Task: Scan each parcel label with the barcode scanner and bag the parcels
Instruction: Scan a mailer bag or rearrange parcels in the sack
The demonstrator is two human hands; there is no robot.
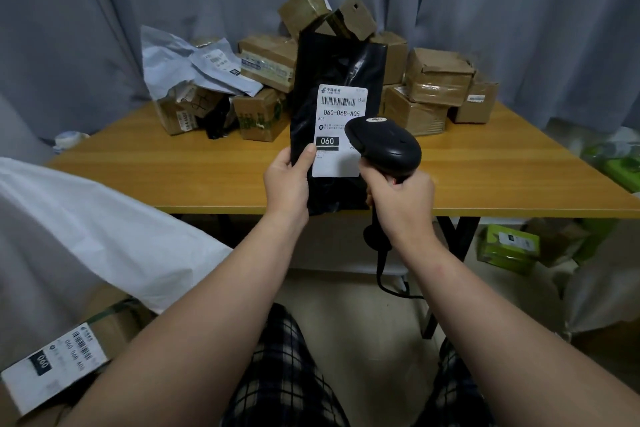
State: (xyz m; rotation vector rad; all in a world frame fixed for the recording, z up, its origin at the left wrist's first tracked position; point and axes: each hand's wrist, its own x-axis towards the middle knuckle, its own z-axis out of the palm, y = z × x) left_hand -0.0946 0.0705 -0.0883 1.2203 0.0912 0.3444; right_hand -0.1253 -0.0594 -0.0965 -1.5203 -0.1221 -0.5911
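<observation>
over the table (pixel 138 170), left grip (pixel 287 184) pinches parcel (pixel 332 69); right grip (pixel 401 199) clasps scanner (pixel 389 146), partly hiding label (pixel 337 114).

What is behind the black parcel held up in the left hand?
Cardboard boxes piled on the wooden table show around the black parcel, two rising above its top edge. Whatever stands directly behind it is covered.

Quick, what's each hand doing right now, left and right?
Left hand: closed, gripping the black parcel at its lower left edge, thumb on the label.
Right hand: closed around the barcode scanner handle.
</observation>
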